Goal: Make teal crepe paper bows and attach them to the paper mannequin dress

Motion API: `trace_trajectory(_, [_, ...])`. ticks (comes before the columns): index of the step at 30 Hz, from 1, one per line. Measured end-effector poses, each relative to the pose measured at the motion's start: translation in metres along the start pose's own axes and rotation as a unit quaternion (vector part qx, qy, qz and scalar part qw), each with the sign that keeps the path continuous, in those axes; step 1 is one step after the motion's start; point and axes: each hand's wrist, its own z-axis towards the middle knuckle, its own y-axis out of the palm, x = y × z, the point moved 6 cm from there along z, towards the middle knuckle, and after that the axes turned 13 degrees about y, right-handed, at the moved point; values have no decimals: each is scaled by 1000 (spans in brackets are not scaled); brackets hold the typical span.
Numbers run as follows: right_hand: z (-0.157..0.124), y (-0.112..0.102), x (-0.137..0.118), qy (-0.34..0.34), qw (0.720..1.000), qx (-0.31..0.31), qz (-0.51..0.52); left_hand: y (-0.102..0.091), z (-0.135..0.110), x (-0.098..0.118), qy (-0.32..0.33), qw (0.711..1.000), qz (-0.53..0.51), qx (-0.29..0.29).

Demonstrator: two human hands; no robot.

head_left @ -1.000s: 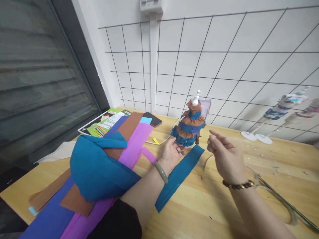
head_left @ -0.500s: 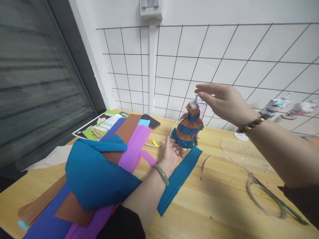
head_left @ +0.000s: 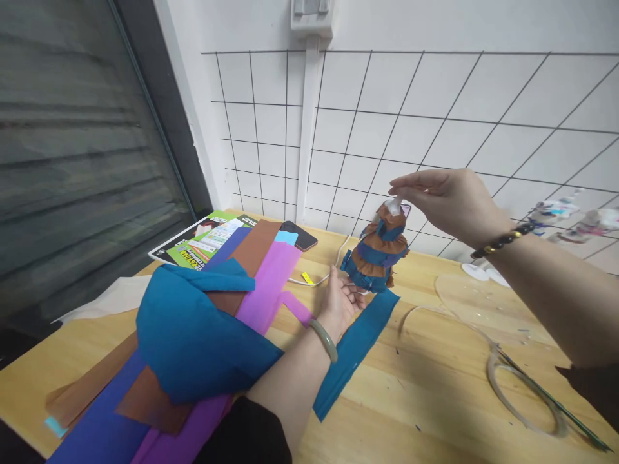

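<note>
A small tiered cone, covered in ruffled blue and brown crepe paper, leans slightly right near the back of the table. My right hand pinches its whitish tip from above, fingers together. At the foot of the cone is my left hand, palm up, its curved fingers holding the lower edge. Just below lies a blue crepe-paper strip. Left of my forearm, folded blue crepe paper rests on purple paper and brown paper.
Behind the papers are a printed leaflet and a dark phone. A white cable runs beside the cone. On the right lie a clear round sheet, a coil and green stems. A grid-lined wall borders the table.
My view has shifted, so everything appears farther right. The cone leans a little more to the right, with both hands still at it.
</note>
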Motion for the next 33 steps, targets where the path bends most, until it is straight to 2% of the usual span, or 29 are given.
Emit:
trace_trajectory(10, [0,2,-4,-17,1000,10,-4,-2,2,-1,5,1000,6,-3])
trace_trajectory(15, [6,4,-2,9,1000,8,-11,-3,2,0,6,1000,-5,4])
trace_trajectory(25, [14,7,2,1,999,36,-9,-2,4,-4,5,999,38,-8])
trace_trajectory(33, [13,9,0,2,999,32,-18,-3,2,-6,0,999,48,-2])
